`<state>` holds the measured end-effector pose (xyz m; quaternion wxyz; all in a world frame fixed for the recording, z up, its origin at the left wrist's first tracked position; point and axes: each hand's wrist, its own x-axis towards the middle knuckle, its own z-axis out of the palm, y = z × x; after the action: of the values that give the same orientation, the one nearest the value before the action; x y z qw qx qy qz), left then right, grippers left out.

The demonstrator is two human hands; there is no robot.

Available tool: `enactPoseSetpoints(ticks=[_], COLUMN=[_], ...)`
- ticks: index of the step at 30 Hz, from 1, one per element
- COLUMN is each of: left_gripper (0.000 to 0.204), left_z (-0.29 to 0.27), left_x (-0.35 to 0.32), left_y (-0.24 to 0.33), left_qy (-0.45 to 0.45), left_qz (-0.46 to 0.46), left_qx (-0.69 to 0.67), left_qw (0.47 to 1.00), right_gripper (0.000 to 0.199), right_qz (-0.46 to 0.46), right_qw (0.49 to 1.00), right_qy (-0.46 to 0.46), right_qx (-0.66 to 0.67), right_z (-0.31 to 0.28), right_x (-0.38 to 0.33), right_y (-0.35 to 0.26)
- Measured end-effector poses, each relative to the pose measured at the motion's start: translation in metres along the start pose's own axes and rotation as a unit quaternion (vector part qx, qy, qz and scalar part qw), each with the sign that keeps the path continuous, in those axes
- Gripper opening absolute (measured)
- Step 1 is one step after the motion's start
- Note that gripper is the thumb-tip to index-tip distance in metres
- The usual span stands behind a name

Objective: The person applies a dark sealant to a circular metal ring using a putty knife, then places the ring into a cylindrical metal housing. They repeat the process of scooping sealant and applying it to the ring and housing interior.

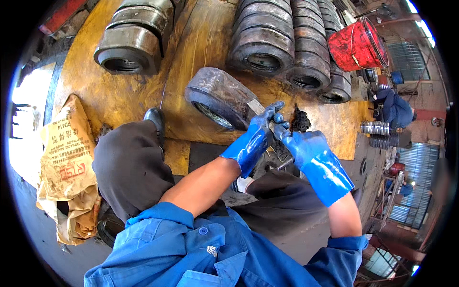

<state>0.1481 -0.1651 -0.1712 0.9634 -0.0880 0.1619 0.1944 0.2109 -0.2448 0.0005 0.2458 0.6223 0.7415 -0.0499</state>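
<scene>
Both my hands wear blue rubber gloves with dark-stained fingertips and meet in front of me. My left hand (256, 138) is closed, and a flat pale metal strip (256, 106) sticks out from it toward a thick, worn metal ring (221, 92). Whether the strip touches the ring, I cannot tell. My right hand (306, 146) is closed too, its fingertips pressed together against the left fingers; what they pinch is hidden. Just beyond it lies a clump of black, greasy-looking matter (300, 119). The ring leans tilted on the yellow-brown work surface (191, 52).
Rows of similar metal rings (267, 40) lie beyond, with another stack (129, 43) at the far left. A red bucket (356, 45) stands far right. A torn brown paper sack (67, 153) is at left. A metal rod-like tool (286, 164) shows below my hands. A person (397, 109) crouches at right.
</scene>
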Motion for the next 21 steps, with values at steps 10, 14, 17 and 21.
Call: enactPoseSetpoints(ticks=[10,14,17,21], left_gripper=[0.041,0.039,0.037,0.036], left_z=[-0.001,0.0,0.007,0.008], left_x=[0.018,0.02,0.024,0.026], left_y=[0.018,0.036,0.042,0.046], left_qy=[0.021,0.033,0.045,0.028], left_qz=[0.028,0.055,0.06,0.071], left_qx=[-0.018,-0.019,-0.05,-0.082], left_qw=[0.999,0.998,0.996,0.994], right_gripper=[0.049,0.047,0.048,0.049], right_qz=[-0.02,-0.03,-0.044,-0.064], right_qw=[0.995,0.991,0.988,0.99], right_qy=[-0.096,-0.128,-0.143,-0.118], right_qx=[-0.009,-0.013,-0.033,-0.037], right_z=[-0.009,-0.028,-0.046,-0.043], right_x=[0.03,0.056,0.063,0.068], right_y=[0.02,0.02,0.023,0.029])
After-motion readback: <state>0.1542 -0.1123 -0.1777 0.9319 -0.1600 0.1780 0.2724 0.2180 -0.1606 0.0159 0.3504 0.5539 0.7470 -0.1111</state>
